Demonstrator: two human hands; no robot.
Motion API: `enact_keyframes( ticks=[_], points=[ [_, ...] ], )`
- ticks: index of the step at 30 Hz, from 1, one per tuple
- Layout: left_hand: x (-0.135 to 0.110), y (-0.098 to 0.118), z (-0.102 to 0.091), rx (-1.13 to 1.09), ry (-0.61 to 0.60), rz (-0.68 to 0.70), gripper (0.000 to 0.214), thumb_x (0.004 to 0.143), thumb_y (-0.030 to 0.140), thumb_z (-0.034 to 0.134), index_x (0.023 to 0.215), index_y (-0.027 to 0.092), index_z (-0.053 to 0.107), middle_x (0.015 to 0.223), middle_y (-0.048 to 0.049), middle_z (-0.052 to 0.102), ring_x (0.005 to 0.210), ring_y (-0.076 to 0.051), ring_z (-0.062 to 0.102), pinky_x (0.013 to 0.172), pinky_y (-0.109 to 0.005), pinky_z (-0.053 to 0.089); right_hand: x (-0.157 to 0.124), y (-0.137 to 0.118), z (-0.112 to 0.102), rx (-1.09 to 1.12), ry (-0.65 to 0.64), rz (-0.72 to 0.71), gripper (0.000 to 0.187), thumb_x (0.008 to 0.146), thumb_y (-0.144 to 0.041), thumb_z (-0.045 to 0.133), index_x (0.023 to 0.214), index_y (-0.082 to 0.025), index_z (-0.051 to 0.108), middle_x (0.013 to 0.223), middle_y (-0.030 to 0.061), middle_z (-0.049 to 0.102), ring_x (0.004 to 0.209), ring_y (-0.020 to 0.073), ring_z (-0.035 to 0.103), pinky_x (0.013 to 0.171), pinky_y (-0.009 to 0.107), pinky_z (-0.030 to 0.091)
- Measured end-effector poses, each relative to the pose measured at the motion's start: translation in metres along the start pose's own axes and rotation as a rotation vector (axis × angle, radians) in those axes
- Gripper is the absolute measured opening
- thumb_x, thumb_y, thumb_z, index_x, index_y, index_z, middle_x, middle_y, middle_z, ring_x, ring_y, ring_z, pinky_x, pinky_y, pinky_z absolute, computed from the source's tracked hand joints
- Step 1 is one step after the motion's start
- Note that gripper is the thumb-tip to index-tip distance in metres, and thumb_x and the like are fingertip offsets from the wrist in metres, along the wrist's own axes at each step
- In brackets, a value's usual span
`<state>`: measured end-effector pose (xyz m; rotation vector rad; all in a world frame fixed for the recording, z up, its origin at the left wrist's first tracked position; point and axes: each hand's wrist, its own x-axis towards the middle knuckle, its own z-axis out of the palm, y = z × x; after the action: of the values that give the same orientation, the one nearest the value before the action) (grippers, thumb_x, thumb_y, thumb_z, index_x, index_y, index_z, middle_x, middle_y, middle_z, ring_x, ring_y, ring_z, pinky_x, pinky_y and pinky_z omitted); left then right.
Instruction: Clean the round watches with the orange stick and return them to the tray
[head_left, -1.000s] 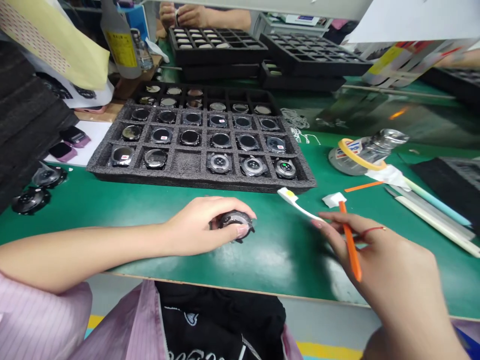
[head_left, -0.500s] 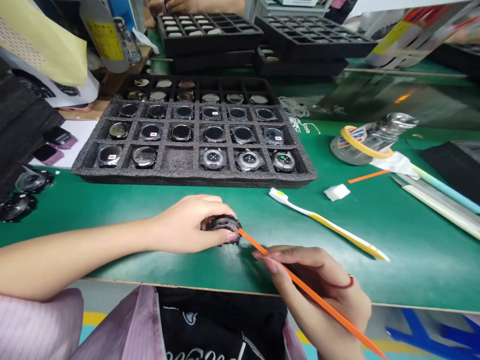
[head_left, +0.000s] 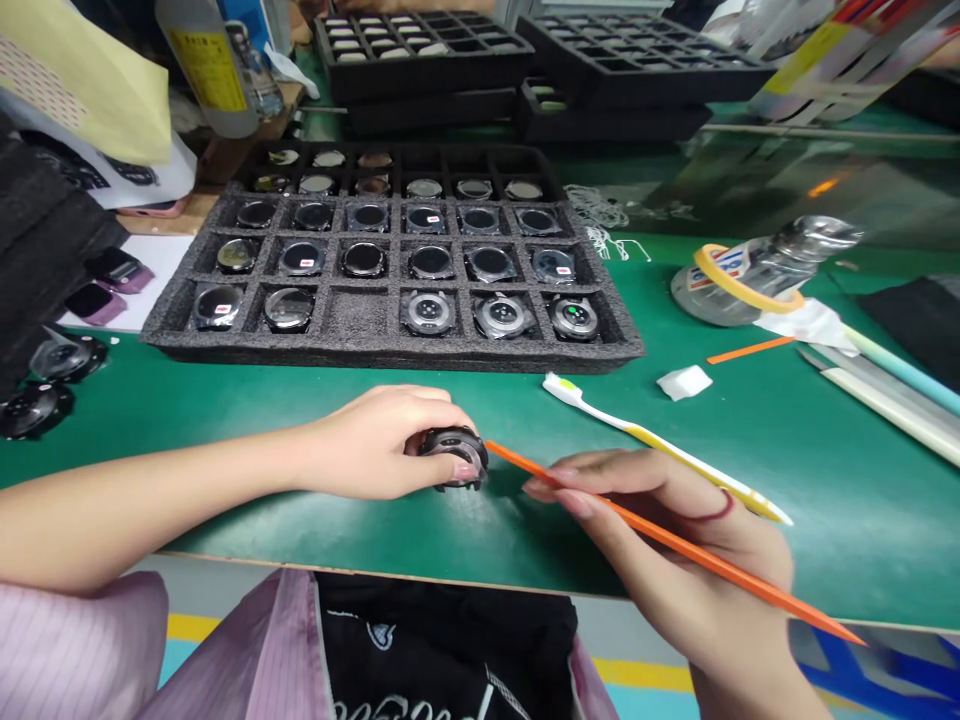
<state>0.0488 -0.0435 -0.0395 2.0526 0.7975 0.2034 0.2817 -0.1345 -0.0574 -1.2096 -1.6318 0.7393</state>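
My left hand grips a black round watch case just above the green table, thumb in front and fingers behind. Part of the case is hidden by that hand. A thin orange stick with a pointed end is pinched between the thumb and fingers of my right hand. The stick's left tip is close to the right edge of the watch case; whether they touch I cannot tell. Beyond my hands lies a black foam tray with round watches in most of its compartments; one front-row compartment holds nothing.
A white and yellow toothbrush lies right of the watch. Farther right are a white block, a glass bottle with a yellow ring, and a knife-like tool. More watches lie at left; stacked trays stand behind.
My right hand has shifted right, drawing the orange stick back slightly from the watch case and holding it at a flatter angle. My left hand keeps its grip on the watch.
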Motion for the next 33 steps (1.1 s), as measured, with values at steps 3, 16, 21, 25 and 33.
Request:
enact_keyframes(
  ticks=[3,16,21,25,33],
  points=[
    [0.000,-0.002,0.004,-0.046,0.031,-0.029,0.024,0.091,0.031,0.072,0.112,0.020,0.073,0.093,-0.0010,0.072,0.075,-0.014,0.061,0.067,-0.024,0.045,0.002,0.000,-0.001,-0.019,0.012,-0.017,0.007,0.093,-0.022,0.074,0.099,-0.026,0.076,0.088,0.0028,0.083,0.077,0.0184,0.081,0.072,0.027,0.068],
    [0.001,-0.003,0.003,-0.100,0.062,-0.078,0.022,0.089,0.030,0.075,0.109,0.020,0.079,0.084,0.0006,0.062,0.071,-0.013,0.056,0.068,-0.025,0.044,-0.005,0.003,0.004,-0.087,-0.055,-0.161,0.016,0.090,-0.007,0.069,0.089,-0.023,0.066,0.084,0.0031,0.082,0.078,0.0188,0.082,0.072,0.025,0.067],
    [0.002,-0.004,0.001,-0.062,0.052,-0.078,0.023,0.090,0.028,0.076,0.110,0.019,0.078,0.085,0.0011,0.062,0.071,-0.013,0.055,0.068,-0.026,0.043,-0.015,0.008,0.018,-0.080,0.040,-0.129,0.018,0.091,-0.005,0.066,0.093,-0.023,0.065,0.090,0.0045,0.082,0.083,0.0186,0.082,0.074,0.025,0.067],
    [0.002,-0.003,0.000,-0.061,0.046,-0.074,0.021,0.091,0.026,0.075,0.110,0.019,0.077,0.086,0.0010,0.063,0.071,-0.013,0.056,0.069,-0.025,0.043,-0.018,0.007,0.024,-0.072,0.060,-0.100,0.016,0.093,-0.007,0.066,0.092,-0.023,0.064,0.090,0.0048,0.082,0.085,0.0194,0.082,0.075,0.028,0.068],
    [0.003,-0.004,0.000,-0.035,0.051,-0.066,0.024,0.091,0.026,0.074,0.113,0.018,0.076,0.088,-0.0001,0.065,0.074,-0.013,0.058,0.069,-0.025,0.043,-0.027,0.001,0.039,-0.103,0.180,-0.055,0.016,0.094,-0.009,0.065,0.091,-0.023,0.061,0.091,0.0049,0.081,0.085,0.0167,0.081,0.073,0.023,0.066]
  ],
)
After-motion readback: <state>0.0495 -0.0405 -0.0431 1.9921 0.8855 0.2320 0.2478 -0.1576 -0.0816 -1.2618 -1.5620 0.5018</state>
